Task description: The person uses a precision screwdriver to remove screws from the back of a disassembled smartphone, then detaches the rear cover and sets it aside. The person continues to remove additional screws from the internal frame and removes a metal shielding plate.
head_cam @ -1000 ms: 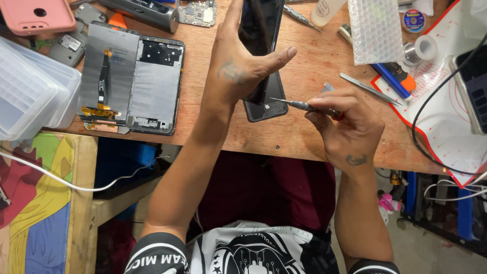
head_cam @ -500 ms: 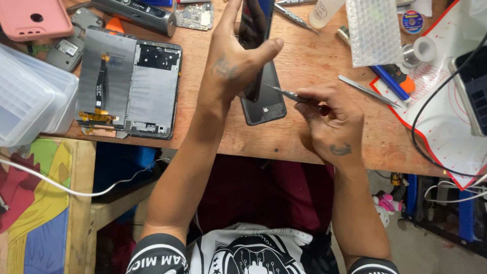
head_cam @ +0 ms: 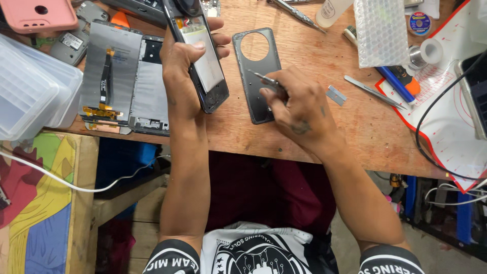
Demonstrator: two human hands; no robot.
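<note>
Left hand (head_cam: 185, 61) clamped around an opened phone body (head_cam: 200, 58), lifted clear of the wooden surface (head_cam: 304, 127) and tilted so its exposed inside faces up; thumb lies across the upper part. Right hand (head_cam: 299, 104) closed on a thin metal tool (head_cam: 266, 80), tip pointing up and left, resting over the dark back cover (head_cam: 258, 76), which lies flat on the surface just beside the phone body, with its round camera opening at the far end. Step in hand, as I judge it: cover is off and set down, phone's inside is open for work (whether the tool tip touches the cover, cannot tell). Next move likely calls for steadying the body in the left hand and bringing the fine tip to a small point inside with little force. To the left, a separate screen assembly (head_cam: 109, 76) with flex cable lies face down; clear plastic boxes (head_cam: 30, 91) beyond it. A razor blade (head_cam: 336, 95) and tweezers (head_cam: 373, 92) lie to the right.
</note>
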